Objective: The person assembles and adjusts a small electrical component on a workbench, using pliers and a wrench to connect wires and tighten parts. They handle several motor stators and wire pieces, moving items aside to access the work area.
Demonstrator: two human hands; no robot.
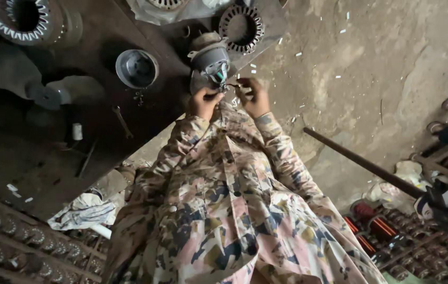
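Hands (205,101) (255,97) pinch wires below motor (211,55), its axis running toward them.

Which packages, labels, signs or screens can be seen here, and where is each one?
No package, label, sign or screen shows clearly.
Small white cylinder: on the dark workbench, left; label or not, cannot tell.
Copper wire spools: lower right, reddish, no wrapping visible.
Both hands, left hand and right hand, work at the grey motor part.
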